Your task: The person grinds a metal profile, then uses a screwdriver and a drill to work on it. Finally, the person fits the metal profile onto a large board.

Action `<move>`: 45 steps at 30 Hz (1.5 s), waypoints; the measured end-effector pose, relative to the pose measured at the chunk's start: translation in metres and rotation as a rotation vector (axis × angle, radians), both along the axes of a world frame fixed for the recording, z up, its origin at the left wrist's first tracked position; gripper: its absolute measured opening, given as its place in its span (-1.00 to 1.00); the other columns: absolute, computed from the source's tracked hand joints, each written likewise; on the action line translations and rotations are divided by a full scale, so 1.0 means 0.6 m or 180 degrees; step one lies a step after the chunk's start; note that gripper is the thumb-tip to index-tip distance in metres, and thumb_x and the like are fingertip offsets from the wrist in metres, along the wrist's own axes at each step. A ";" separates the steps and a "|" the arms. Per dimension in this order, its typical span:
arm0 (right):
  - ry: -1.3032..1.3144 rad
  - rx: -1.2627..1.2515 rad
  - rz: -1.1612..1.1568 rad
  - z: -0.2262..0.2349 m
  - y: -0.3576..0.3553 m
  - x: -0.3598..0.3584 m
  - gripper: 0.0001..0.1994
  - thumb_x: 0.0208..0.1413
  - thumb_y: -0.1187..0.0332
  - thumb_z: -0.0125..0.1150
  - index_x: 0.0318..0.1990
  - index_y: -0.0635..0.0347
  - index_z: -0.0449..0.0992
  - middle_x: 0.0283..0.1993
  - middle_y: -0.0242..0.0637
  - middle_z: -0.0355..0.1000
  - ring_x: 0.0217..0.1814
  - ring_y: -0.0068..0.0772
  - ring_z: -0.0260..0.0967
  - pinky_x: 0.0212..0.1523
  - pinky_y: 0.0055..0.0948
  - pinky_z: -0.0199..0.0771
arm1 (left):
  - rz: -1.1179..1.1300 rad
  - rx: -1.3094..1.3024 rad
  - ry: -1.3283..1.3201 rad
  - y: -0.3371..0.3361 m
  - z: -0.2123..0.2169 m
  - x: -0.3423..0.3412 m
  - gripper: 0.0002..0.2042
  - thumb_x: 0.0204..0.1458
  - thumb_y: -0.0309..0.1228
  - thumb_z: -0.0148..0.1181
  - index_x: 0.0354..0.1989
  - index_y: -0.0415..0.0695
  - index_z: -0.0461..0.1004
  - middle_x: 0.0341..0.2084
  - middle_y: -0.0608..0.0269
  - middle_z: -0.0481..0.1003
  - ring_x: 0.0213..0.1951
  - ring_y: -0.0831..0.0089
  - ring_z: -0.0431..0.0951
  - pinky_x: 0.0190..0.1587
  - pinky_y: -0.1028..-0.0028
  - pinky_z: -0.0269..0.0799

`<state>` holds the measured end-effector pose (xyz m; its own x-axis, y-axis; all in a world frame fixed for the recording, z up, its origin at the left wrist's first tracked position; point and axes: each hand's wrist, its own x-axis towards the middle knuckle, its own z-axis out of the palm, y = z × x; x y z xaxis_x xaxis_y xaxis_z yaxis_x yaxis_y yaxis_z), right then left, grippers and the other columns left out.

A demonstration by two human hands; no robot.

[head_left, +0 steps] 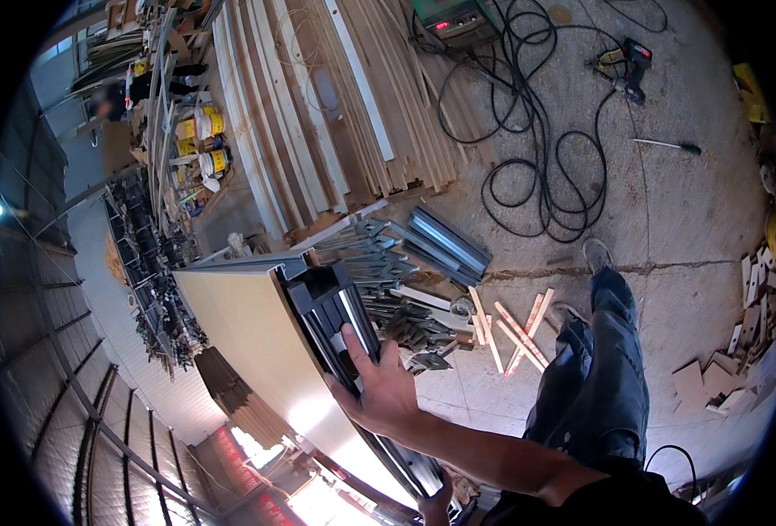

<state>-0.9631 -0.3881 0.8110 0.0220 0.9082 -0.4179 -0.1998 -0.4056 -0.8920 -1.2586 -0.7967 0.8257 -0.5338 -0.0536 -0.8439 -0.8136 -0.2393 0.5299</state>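
A long black metal profile [405, 456] with grooves and an open channel at its end lies along the edge of a wide cream-coloured panel [239, 307]. My right hand [375, 386] grips the profile near its upper end, with the index finger stretched along the groove and the thumb over the panel-side edge. At the bottom of the view my left hand [437, 501] is closed at the profile's lower end. It is partly cut off, and its fingertips are hidden.
Long boards and strips [318, 105] lie in a stack. Metal profiles [445, 241] and wooden sticks [519, 337] lie by my feet. Black cable [541, 167] coils across the concrete beside a green machine [453, 22] and a cordless drill [635, 70]. A person [138, 88] is far off.
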 end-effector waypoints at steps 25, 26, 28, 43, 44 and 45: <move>-0.0095 0.0160 0.0266 -0.005 0.019 -0.037 -0.06 0.30 -0.10 0.30 0.69 -0.08 -0.06 -0.01 0.20 0.25 -0.29 0.18 0.45 -0.28 0.01 0.57 | -0.0252 0.0150 0.0361 -0.024 -0.016 0.014 -0.42 0.31 0.07 0.04 0.28 -0.14 0.52 0.18 0.09 0.58 0.26 0.02 0.52 0.35 -0.12 0.41; 0.0106 0.0020 0.0355 -0.009 0.020 -0.042 -0.09 0.30 -0.08 0.32 0.68 -0.03 0.01 0.02 0.20 0.23 -0.16 0.21 0.40 -0.15 0.04 0.53 | -0.0313 0.0119 0.0387 -0.019 -0.019 0.013 -0.42 0.31 0.07 0.04 0.27 -0.14 0.53 0.18 0.09 0.59 0.26 0.02 0.52 0.35 -0.12 0.41; -0.0374 0.0311 -0.0024 -0.019 0.020 -0.056 -0.11 0.31 -0.06 0.31 0.66 0.00 0.04 0.12 0.28 0.22 0.01 0.28 0.33 0.04 0.09 0.45 | -0.0422 0.0052 0.0465 -0.023 -0.016 0.025 -0.42 0.31 0.06 0.04 0.27 -0.14 0.53 0.19 0.09 0.59 0.27 0.02 0.52 0.36 -0.10 0.41; -0.0505 0.1436 -0.0249 -0.090 0.062 -0.114 -0.41 0.51 0.20 0.04 0.57 0.27 0.20 0.20 0.23 0.39 0.26 0.16 0.37 0.35 0.07 0.33 | -0.0920 0.1329 0.1130 0.059 -0.058 0.147 -0.30 0.17 -0.14 0.33 0.42 -0.20 0.27 0.35 -0.08 0.41 0.36 0.15 0.40 0.42 -0.01 0.23; -0.0871 0.1679 -0.0257 -0.117 0.077 -0.099 -0.45 0.52 0.18 0.00 0.52 0.28 0.26 0.25 0.18 0.39 0.30 0.12 0.36 0.37 0.04 0.32 | -0.0719 0.1789 0.0945 0.060 -0.070 0.152 -0.26 0.15 -0.16 0.37 0.44 -0.21 0.23 0.37 -0.10 0.38 0.37 0.16 0.38 0.42 0.00 0.20; -0.1087 0.1782 -0.0265 -0.146 0.101 -0.066 -0.48 0.53 0.16 -0.04 0.48 0.28 0.31 0.29 0.14 0.38 0.33 0.09 0.36 0.40 0.00 0.31 | -0.0219 0.2596 0.0456 0.034 -0.076 0.158 -0.13 0.19 0.13 0.20 0.54 -0.14 0.08 0.49 -0.10 0.20 0.49 0.07 0.22 0.51 -0.11 0.04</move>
<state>-1.0026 -0.3277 0.7234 0.1491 0.9758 0.1598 0.1212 0.1424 -0.9824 -1.1639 -0.7763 0.7801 -0.6187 0.5822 -0.5274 -0.7783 -0.5454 0.3111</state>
